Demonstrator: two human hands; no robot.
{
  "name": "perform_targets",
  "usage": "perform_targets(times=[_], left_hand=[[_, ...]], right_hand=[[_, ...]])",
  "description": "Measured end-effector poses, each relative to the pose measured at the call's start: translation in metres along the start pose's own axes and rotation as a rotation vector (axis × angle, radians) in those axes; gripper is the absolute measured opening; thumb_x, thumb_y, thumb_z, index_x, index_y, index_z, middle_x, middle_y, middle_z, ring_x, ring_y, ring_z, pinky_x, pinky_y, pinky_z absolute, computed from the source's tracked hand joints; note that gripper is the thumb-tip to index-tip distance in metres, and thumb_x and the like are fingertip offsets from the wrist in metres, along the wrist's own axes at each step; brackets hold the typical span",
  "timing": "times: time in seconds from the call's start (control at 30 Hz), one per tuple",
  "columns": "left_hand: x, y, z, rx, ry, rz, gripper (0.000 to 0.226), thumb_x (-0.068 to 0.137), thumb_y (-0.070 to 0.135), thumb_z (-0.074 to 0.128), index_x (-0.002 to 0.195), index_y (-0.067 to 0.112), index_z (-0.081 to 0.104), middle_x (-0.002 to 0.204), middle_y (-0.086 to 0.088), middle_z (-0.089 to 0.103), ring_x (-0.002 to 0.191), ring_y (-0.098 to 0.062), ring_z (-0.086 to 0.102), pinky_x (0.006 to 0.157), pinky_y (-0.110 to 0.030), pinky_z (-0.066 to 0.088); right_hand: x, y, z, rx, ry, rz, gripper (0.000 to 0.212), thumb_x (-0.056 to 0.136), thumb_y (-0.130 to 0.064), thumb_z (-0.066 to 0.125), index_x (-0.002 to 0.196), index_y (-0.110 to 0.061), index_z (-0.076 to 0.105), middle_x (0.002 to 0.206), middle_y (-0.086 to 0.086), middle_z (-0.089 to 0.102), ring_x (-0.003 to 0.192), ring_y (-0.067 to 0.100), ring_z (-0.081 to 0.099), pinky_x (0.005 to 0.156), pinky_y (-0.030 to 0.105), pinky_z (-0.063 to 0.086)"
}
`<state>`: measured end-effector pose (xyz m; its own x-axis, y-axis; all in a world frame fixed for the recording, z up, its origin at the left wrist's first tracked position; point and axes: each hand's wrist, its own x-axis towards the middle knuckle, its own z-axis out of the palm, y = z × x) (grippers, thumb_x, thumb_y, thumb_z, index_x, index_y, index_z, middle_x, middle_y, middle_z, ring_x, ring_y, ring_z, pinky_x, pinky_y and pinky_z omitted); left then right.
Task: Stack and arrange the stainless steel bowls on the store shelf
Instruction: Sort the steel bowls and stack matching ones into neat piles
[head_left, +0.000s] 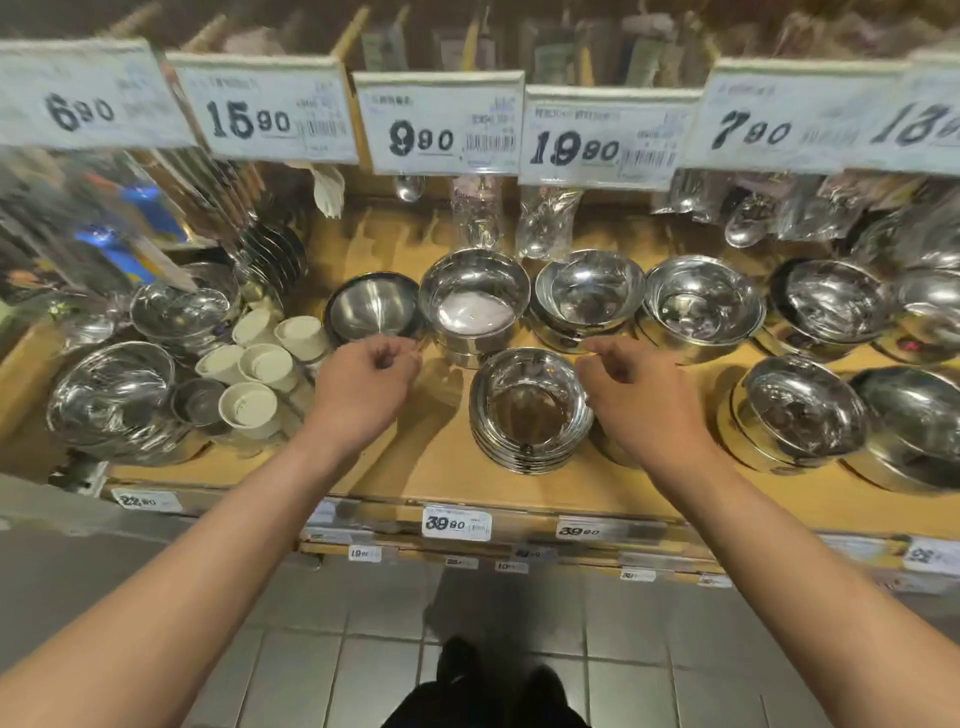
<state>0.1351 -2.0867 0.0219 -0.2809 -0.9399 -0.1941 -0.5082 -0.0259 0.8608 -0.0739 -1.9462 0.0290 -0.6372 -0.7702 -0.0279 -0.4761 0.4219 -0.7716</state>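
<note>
A stack of steel bowls (530, 410) stood in the centre of the frame, near the front of the wooden shelf (447, 457). Behind it was a row of other bowls: a dark bowl (371, 307), a deep bowl (474, 301), a tilted bowl (589, 296) and one more bowl (701, 306) to its right. More steel bowls lay at the left and right edges of the frame.

The left hand (363, 379) hovered just in front of the dark bowl, its fingers loosely curled and holding nothing. The right hand (639, 389) was beside the right rim of the stack, fingers also loosely curled and empty; I cannot tell if it touched the stack.

White cups (260, 364) stood at the middle left. Price tags (441, 124) hung across the top of the frame.
</note>
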Motion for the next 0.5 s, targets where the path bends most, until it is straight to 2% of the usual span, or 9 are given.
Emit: perform_targets(times=[0.03,0.1,0.17,0.23,0.3,0.4,0.5], left_hand=[[-0.004,0.002,-0.003,-0.003,0.010,0.004,0.020,0.097,0.023,0.061,0.082,0.017,0.073,0.079,0.008,0.071,0.084,-0.018,0.065,0.094,-0.052,0.058],[-0.011,0.007,-0.007,-0.014,0.031,-0.008,0.019,0.097,0.022,0.061,0.085,0.017,0.074,0.081,0.002,0.072,0.089,-0.024,0.067,0.095,-0.054,0.057],[-0.017,0.009,-0.008,-0.033,0.047,-0.016,0.017,0.098,0.021,0.061,0.089,0.015,0.073,0.084,-0.004,0.071,0.089,-0.026,0.067,0.095,-0.057,0.056],[-0.022,0.009,-0.008,-0.060,0.065,-0.031,0.015,0.098,0.020,0.061,0.088,0.016,0.073,0.080,0.000,0.069,0.081,-0.020,0.064,0.094,-0.057,0.056],[-0.026,0.003,-0.006,-0.070,0.084,-0.044,0.014,0.098,0.019,0.062,0.089,0.018,0.073,0.079,0.004,0.070,0.078,-0.016,0.064,0.093,-0.055,0.058],[-0.030,-0.012,-0.006,-0.071,0.112,-0.095,0.014,0.098,0.017,0.061,0.092,0.027,0.070,0.086,0.001,0.073,0.083,-0.020,0.068,0.093,-0.052,0.059],[-0.024,-0.023,-0.009,-0.077,0.112,-0.153,0.016,0.100,0.015,0.060,0.093,0.028,0.068,0.092,-0.001,0.072,0.095,-0.028,0.070,0.093,-0.052,0.059]], right_hand=[[-0.002,-0.003,-0.001,0.003,-0.031,-0.018,0.033,0.099,-0.030,0.057,0.127,-0.019,0.069,0.077,-0.021,0.062,0.071,-0.023,0.054,0.060,-0.003,0.035],[-0.003,-0.004,-0.003,0.018,-0.097,-0.034,0.034,0.099,-0.036,0.057,0.129,-0.021,0.067,0.092,-0.015,0.070,0.077,-0.013,0.059,0.059,0.001,0.036],[0.001,-0.002,-0.005,0.044,-0.131,-0.038,0.036,0.099,-0.038,0.058,0.131,-0.023,0.066,0.103,-0.010,0.070,0.086,-0.002,0.060,0.065,0.005,0.035],[0.006,0.001,-0.006,0.046,-0.138,-0.050,0.038,0.099,-0.035,0.060,0.133,-0.021,0.064,0.101,-0.009,0.066,0.091,0.007,0.060,0.073,0.016,0.039],[0.011,0.006,-0.004,0.031,-0.148,-0.058,0.037,0.098,-0.033,0.060,0.132,-0.020,0.065,0.092,-0.011,0.066,0.088,0.009,0.060,0.072,0.020,0.040],[0.022,0.011,0.004,0.045,-0.206,-0.021,0.036,0.098,-0.035,0.058,0.131,-0.020,0.064,0.089,-0.012,0.069,0.084,0.011,0.067,0.069,0.019,0.045],[0.040,0.008,0.014,0.044,-0.241,0.002,0.032,0.098,-0.033,0.057,0.124,-0.017,0.067,0.092,0.000,0.072,0.079,0.015,0.065,0.066,0.028,0.047]])
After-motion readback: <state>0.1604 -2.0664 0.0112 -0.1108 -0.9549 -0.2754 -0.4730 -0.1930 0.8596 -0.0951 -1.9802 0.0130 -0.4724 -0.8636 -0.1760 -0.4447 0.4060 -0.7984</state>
